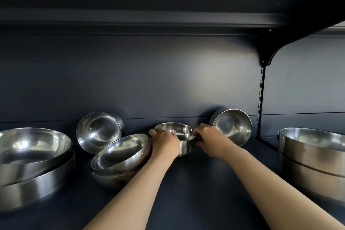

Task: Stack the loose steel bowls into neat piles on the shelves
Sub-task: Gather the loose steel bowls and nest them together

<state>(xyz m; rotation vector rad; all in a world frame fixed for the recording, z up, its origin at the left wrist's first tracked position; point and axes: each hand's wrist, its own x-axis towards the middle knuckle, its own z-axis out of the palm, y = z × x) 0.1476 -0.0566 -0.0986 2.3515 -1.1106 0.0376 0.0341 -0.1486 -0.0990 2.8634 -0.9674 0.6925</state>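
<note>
hands are closing on the small bowl (174, 132) at the back of the shelf (196, 183): we are gripping its rim with our left hand (165, 143) and pinching the other side with our right hand (208, 139). we are judging the next move as lifting it straight up, clear of the tilted bowl (119, 152) beside it, toward a matching pile.

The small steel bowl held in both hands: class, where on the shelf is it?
The small bowl sits mid-shelf near the back wall, between the tilted bowl pile and a leaning bowl.
</note>
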